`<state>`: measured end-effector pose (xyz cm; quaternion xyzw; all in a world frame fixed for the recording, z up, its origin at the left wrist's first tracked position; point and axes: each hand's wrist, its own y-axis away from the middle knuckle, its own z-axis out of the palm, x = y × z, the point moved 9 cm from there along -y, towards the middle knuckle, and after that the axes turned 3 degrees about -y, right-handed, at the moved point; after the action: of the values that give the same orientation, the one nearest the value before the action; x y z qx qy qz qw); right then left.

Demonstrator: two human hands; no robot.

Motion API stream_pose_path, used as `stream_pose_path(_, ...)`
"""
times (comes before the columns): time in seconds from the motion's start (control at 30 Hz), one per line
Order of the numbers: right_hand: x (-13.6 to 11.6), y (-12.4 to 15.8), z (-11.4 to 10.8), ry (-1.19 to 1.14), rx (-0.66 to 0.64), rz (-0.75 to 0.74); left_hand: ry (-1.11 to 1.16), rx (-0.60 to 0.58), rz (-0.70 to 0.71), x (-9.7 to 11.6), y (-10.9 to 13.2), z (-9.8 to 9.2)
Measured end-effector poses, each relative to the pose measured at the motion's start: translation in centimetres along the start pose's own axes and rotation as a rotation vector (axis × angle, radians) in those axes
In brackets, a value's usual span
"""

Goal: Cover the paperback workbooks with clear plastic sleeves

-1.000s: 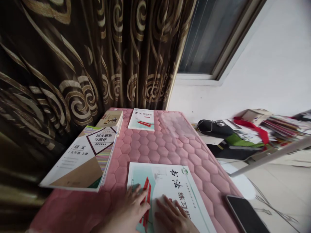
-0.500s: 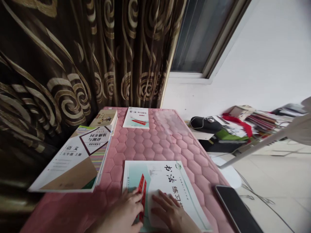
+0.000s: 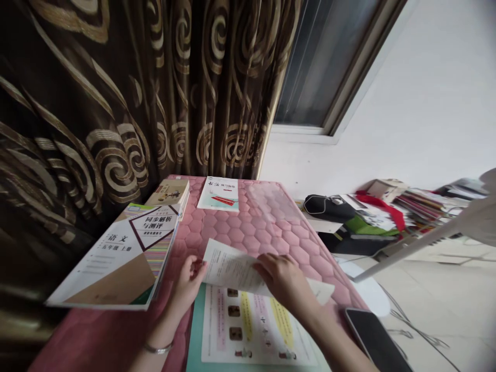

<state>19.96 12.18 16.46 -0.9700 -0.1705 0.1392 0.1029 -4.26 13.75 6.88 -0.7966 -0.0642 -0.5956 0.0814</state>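
A thin workbook (image 3: 248,325) lies open on the pink quilted table cover (image 3: 248,230) in front of me. Its cover or first leaf (image 3: 228,268) is lifted and folded back toward the far side, showing a printed inner page with coloured strips. My left hand (image 3: 188,281) pinches the lifted leaf's left edge. My right hand (image 3: 284,281) lies over the leaf's right part, fingers curled on it.
A stack of larger textbooks (image 3: 120,256) sits at the left, a smaller book (image 3: 168,192) behind it and a matching workbook (image 3: 219,193) at the far edge. A dark phone (image 3: 374,341) lies at the right edge. Patterned curtain (image 3: 116,93) behind; cluttered floor (image 3: 372,217) at right.
The closed workbook has been opened: both hands went from lying flat on its cover to lifting the cover up and away. The camera view shifted slightly.
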Motion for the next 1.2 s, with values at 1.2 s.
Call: stream_pose_path(1.2,18.3,5.7,2.7,-0.403,0.528,0.681,0.370,-0.004,-0.203,-2.0,-5.0,1.9)
